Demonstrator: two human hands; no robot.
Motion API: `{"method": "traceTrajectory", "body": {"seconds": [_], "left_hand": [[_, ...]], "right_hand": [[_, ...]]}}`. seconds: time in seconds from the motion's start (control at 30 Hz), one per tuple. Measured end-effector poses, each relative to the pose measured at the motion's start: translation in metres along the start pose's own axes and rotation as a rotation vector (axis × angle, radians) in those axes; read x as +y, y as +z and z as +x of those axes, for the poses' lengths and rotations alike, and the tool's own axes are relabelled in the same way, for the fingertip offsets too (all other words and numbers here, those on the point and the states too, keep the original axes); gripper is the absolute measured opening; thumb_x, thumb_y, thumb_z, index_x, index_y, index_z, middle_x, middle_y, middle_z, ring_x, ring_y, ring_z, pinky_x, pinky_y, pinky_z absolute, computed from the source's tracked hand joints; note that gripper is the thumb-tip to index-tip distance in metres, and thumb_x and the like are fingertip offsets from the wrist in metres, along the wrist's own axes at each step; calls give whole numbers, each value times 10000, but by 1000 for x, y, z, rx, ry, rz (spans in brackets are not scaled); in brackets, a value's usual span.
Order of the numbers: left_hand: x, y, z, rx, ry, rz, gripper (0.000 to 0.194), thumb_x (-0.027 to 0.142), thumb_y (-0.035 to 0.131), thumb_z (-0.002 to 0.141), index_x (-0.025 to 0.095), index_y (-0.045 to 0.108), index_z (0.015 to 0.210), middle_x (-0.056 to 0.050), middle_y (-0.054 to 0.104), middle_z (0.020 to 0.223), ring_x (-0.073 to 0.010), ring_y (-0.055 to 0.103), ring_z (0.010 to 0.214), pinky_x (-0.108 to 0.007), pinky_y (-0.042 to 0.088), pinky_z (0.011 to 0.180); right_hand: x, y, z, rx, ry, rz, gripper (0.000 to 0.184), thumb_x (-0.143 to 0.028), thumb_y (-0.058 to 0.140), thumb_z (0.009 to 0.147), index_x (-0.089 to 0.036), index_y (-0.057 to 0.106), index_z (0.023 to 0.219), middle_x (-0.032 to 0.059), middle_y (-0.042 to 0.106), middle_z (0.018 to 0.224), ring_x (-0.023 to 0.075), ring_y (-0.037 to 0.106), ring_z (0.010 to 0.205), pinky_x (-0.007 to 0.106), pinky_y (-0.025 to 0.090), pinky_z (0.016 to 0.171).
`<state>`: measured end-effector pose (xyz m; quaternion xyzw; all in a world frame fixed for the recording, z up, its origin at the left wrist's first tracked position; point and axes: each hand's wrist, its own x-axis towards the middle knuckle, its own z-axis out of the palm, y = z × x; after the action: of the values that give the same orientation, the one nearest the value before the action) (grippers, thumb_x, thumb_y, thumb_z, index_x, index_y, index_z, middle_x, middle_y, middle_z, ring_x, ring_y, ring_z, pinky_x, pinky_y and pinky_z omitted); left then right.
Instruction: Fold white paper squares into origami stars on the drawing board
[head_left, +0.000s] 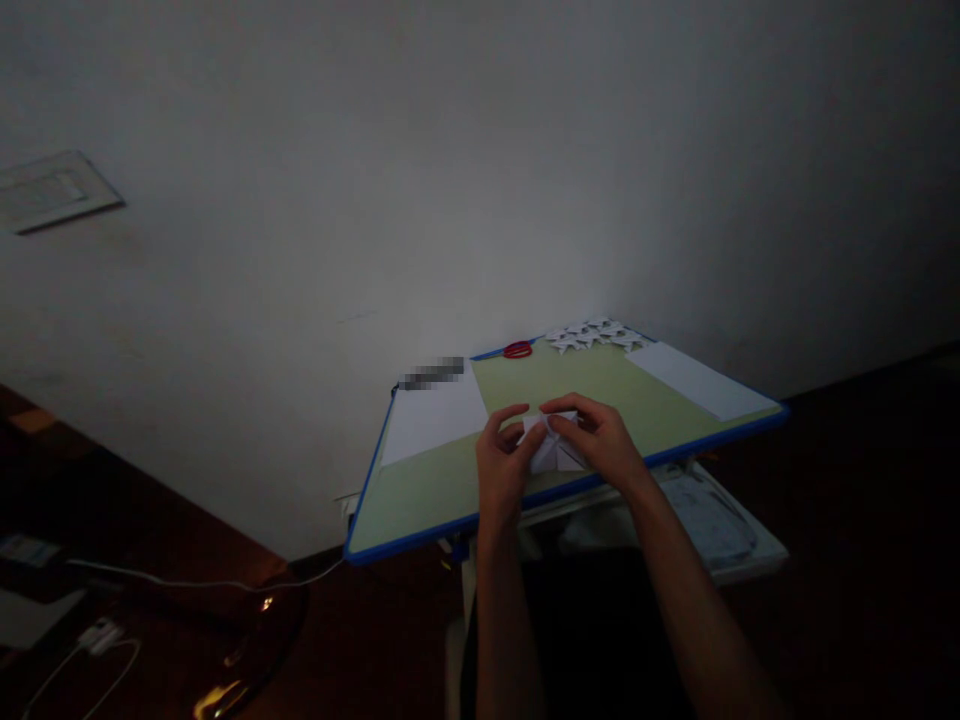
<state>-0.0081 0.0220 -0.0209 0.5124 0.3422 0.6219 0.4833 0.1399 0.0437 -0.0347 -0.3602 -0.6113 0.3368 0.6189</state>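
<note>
Currently I have the left hand (501,462) and right hand (607,440) pinching the folded paper (551,458) between thumbs and fingers, on the near side of the red scissors (517,350). I judge it light, thinly stiff, easily creased or torn; its side edges suit a gentle hold.

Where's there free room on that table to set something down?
Bare green tabletop shows near left, between the left paper sheet and blue rim, and mid-table, between the red handles and right hand. Crowded: the far right corner, with folded papers.
</note>
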Motion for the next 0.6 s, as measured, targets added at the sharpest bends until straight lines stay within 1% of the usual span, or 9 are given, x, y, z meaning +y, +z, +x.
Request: {"method": "traceTrajectory", "body": {"seconds": [0.1, 0.17, 0.27, 0.37, 0.6], "left_hand": [[-3, -2, 1, -11, 31, 13, 396, 339, 851, 729, 178, 708, 1061, -42, 756, 799, -174, 703, 707, -256, 523, 641], [-5, -2, 2, -23, 51, 25, 340, 336, 841, 743, 166, 739, 1019, -76, 777, 875, -203, 725, 805, -287, 544, 722], [-7, -4, 3, -35, 76, 41, 305, 346, 823, 764, 161, 765, 999, -113, 785, 1000, -237, 730, 922, -331, 551, 820], [-8, -4, 4, -34, 97, 45, 276, 344, 813, 775, 168, 773, 984, -113, 784, 1020, -238, 725, 944, -342, 551, 847], [-7, -4, 4, -30, 102, 85, 260, 333, 818, 768, 165, 781, 963, -104, 786, 972, -230, 722, 922, -346, 551, 855]], "right_hand": [[2, -1, 0, -4, 0, 14, 190, -329, 717, 827, -218, 768, 972, 33, 737, 878, 182, 611, 717, 294, 449, 632], [3, -1, 0, -1, -24, 29, 197, -327, 730, 820, -213, 766, 977, 37, 739, 887, 188, 618, 739, 298, 459, 652], [3, 0, 0, 25, -63, 5, 196, -330, 743, 815, -205, 764, 964, 41, 742, 896, 189, 617, 749, 300, 461, 662], [2, 1, 0, 45, -80, -32, 176, -332, 735, 828, -204, 759, 947, 35, 736, 877, 177, 601, 716, 294, 448, 636], [3, 2, 0, 38, -142, -53, 121, -321, 721, 850, -208, 753, 878, 31, 714, 841, 186, 621, 754, 298, 451, 660]]}}
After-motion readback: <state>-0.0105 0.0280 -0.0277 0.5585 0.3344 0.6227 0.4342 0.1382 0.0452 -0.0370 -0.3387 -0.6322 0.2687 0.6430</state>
